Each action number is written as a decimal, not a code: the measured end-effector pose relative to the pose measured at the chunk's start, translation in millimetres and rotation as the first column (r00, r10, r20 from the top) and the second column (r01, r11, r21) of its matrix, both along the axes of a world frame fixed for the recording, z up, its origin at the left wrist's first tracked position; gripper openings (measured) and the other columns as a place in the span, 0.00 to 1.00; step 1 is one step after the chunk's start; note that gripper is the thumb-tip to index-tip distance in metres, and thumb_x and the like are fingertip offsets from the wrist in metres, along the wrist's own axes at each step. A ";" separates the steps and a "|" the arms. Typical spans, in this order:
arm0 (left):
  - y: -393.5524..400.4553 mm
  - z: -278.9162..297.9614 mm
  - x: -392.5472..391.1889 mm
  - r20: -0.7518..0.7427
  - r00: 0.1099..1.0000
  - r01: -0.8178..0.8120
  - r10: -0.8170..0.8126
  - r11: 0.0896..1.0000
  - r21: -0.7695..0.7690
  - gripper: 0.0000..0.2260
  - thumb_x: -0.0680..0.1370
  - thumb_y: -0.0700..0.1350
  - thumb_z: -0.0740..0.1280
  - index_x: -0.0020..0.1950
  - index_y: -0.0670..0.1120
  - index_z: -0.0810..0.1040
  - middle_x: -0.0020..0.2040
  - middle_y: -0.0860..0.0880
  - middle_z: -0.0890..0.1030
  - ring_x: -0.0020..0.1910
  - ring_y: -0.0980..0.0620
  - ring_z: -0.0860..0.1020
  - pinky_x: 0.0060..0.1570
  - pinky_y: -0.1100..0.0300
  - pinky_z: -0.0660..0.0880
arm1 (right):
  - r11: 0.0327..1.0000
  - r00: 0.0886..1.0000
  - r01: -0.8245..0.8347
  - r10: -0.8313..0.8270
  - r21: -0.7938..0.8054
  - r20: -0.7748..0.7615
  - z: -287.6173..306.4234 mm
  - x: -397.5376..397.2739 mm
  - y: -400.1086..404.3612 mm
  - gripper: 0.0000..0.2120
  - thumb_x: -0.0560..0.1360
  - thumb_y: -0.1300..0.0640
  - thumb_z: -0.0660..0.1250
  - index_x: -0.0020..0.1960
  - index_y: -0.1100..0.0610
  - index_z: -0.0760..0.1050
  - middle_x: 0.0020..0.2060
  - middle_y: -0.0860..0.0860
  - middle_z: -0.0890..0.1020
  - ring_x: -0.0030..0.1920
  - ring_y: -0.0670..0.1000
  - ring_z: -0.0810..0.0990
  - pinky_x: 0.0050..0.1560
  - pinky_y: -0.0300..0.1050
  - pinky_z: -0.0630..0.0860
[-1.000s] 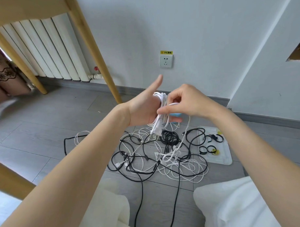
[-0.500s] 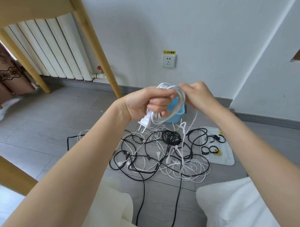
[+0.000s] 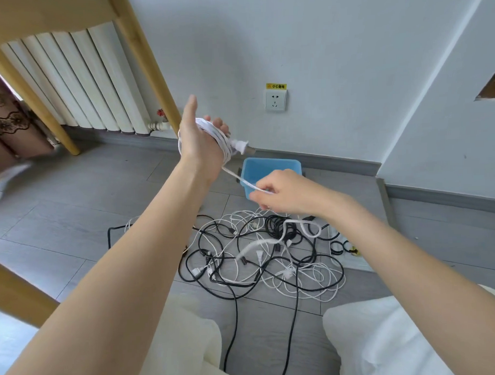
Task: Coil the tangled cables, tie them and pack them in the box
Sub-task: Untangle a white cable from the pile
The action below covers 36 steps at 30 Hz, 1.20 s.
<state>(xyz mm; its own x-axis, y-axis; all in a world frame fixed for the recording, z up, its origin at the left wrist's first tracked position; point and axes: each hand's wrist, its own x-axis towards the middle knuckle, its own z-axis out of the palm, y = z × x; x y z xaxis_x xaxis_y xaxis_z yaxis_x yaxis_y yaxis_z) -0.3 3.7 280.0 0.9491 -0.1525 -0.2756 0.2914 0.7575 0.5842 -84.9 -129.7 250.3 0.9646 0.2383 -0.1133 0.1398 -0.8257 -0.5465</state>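
Fingers of the left hand (image 3: 201, 141) are held up and loosely spread, thumb pointing at the ceiling, serving as a form for a white cable (image 3: 219, 137) wound in several turns around the palm. Its plug (image 3: 240, 146) sticks out to the right of the wrap, likely left free so the end stays findable. Lower and to the right, the right hand (image 3: 280, 191) has its fingers pinched together on the cable's loose run, which stretches taut between the two hands; the tension probably keeps each new turn snug. Beyond the pinch, the slack drops in a blurred loop toward the floor. There a tangle of black and white cables (image 3: 265, 256) lies in a heap between the person's knees and the wall. Just behind it sits an open blue box (image 3: 271, 169), empty as far as can be seen, close by for packing. A white tray (image 3: 352, 260) with small black ties rests right of the heap. Most cables remain uncoiled.
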 end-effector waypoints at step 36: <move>-0.1 -10.3 -10.3 -0.045 0.872 0.448 -0.487 0.758 0.475 0.19 0.80 0.56 0.58 0.33 0.48 0.63 0.19 0.55 0.60 0.16 0.58 0.59 0.27 0.66 0.67 | 0.890 0.880 0.412 -0.444 0.196 0.169 5.3 14.4 -48.7 0.05 0.76 0.60 0.63 0.45 0.56 0.78 0.28 0.49 0.79 0.22 0.38 0.73 0.29 0.32 0.69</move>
<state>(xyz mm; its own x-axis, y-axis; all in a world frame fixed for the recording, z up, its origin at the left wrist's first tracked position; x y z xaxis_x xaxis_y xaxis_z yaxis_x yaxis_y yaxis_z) -10.6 3.5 269.6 0.8139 -0.4583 -0.3571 0.4778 0.1783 0.8602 -70.5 -178.4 255.6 0.9737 -0.2048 0.1001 -0.0872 -0.7404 -0.6665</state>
